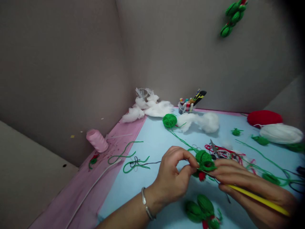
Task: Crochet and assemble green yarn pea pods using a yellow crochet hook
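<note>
A small green crochet piece (204,159) with a dark ring-shaped opening and a bit of red under it is held up between both hands. My left hand (175,171), with a silver bangle at the wrist, pinches its left edge between thumb and forefinger. In my right hand (247,186) is a crochet hook with a yellow handle (259,197); its thin metal shaft reaches to the piece, and the fingertips touch the piece's right side. Dark thread (155,162) trails left behind my left hand. Below lies a finished-looking green and red crochet figure (205,206).
Scissors (214,148) lie among red and white yarn scraps (228,152). Around the blue tabletop are a green yarn ball (170,121), white stuffing (209,122), a cup of pens (186,107), red yarn (264,118) and white yarn (281,133). A pink thread cone (97,140) stands left.
</note>
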Demonstrator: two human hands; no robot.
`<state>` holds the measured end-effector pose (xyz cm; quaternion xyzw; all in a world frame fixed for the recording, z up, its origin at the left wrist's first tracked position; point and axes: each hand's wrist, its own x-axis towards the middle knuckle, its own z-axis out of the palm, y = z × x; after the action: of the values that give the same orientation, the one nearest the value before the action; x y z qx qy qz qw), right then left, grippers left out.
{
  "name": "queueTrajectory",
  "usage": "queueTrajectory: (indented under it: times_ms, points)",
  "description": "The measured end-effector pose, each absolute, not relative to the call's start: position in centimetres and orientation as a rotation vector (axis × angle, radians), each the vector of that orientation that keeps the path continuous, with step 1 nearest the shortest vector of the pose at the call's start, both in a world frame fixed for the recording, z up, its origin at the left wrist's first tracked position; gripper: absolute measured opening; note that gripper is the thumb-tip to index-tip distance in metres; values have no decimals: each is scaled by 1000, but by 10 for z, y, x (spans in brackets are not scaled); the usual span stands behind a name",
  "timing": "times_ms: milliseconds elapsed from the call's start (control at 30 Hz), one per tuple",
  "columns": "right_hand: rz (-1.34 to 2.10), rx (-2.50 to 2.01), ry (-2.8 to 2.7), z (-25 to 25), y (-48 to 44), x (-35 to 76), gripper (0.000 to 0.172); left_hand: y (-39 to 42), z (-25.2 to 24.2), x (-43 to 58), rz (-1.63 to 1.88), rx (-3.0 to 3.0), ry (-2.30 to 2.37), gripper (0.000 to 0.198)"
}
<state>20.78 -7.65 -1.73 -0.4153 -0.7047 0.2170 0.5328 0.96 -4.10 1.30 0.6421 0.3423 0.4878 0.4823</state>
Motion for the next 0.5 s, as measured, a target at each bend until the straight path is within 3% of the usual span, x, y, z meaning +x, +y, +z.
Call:
queueTrajectory:
  times_ms: [200, 333, 500]
  points:
    - [891, -1244, -1252, -33, -80, 200, 9, -40, 14, 11, 1095, 1368, 775, 13]
    - [818, -1247, -1365, -31, -79, 208, 6, -38, 17, 13, 994, 1146, 708, 10]
    - [672, -1126, -1680, -17, -79, 217, 12, -34, 13, 10, 827, 963, 598, 33]
